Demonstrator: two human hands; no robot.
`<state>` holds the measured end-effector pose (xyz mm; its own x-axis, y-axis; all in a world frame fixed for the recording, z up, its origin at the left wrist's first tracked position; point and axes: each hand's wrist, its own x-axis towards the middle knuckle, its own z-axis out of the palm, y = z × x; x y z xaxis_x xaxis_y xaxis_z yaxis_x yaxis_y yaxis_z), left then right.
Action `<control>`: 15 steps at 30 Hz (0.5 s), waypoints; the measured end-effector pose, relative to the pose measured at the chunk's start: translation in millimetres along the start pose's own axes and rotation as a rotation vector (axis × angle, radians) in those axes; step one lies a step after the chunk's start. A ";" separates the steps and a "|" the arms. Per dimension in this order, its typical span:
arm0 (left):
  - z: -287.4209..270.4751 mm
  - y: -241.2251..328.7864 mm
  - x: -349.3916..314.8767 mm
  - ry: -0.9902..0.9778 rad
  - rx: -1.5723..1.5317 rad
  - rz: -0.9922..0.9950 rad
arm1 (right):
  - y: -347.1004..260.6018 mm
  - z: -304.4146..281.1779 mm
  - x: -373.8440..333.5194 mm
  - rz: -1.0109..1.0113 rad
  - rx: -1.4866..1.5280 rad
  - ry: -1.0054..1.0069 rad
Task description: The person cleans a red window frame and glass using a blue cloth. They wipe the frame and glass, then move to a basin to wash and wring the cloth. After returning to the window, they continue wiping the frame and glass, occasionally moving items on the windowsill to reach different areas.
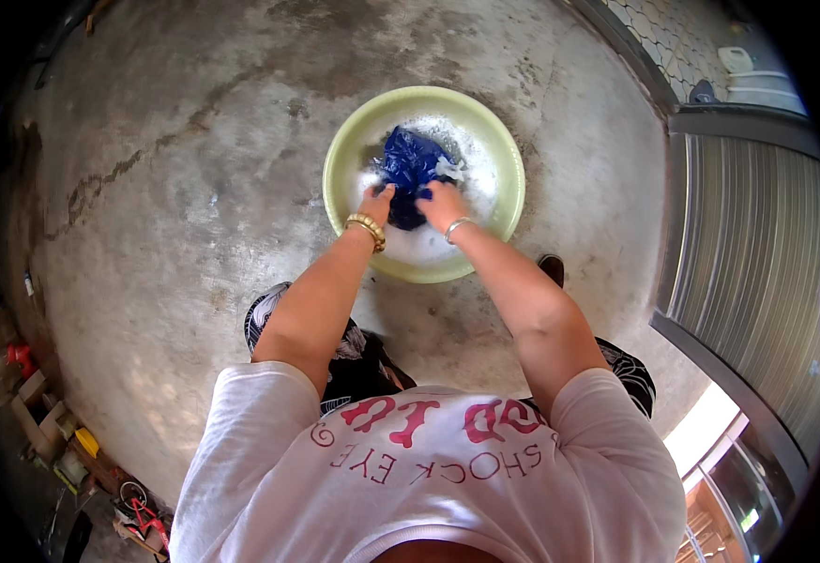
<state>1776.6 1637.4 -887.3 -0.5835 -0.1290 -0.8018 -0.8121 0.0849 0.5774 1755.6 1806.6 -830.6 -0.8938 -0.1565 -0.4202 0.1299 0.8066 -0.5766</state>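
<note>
A pale green round basin (336, 178) stands on the floor in front of me, with white suds (478, 183) and water inside. Bunched up in its middle lies a wet, dark blue cloth (414, 155); its exact kind does not show. My left hand (377, 204) grips the cloth's near left side, the thumb turned inward. On the near right side my right hand (444, 205), slightly blurred, has its fingers closed on the same cloth. Some fingertips of both hands are hidden by fabric and foam. A beaded bracelet circles my left wrist, a silver bangle my right.
Stained concrete floor (194, 188) surrounds the basin. A ribbed panel in a dark frame (748, 263) borders the right side. A white jug (735, 60) stands at the far right. Boxes and a red bicycle (147, 521) crowd the lower left. My shoe (552, 269) is close to the basin.
</note>
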 end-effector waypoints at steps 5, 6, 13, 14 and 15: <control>3.2 46.8 -35.4 -0.577 -0.934 -0.136 | -103.5 -48.2 -63.7 -0.305 0.335 0.084; 4.7 48.0 -35.4 -0.563 -0.926 -0.067 | -111.7 -53.3 -69.1 -0.299 0.283 0.055; 24.9 43.0 -7.3 -0.259 -0.428 0.161 | -60.3 -26.1 -0.4 -0.076 0.429 0.460; 19.7 19.7 9.6 -0.243 -0.383 0.233 | -83.1 -20.1 -20.8 -0.122 0.282 0.333; 17.0 -1.0 24.2 -0.231 -0.337 0.310 | -100.4 -17.7 -42.4 -0.267 0.287 0.344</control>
<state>1763.2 1650.9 -909.9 -0.8135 0.0768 -0.5765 -0.5759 -0.2440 0.7802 1772.9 1742.4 -742.5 -0.9950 -0.1001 -0.0053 -0.0528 0.5677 -0.8216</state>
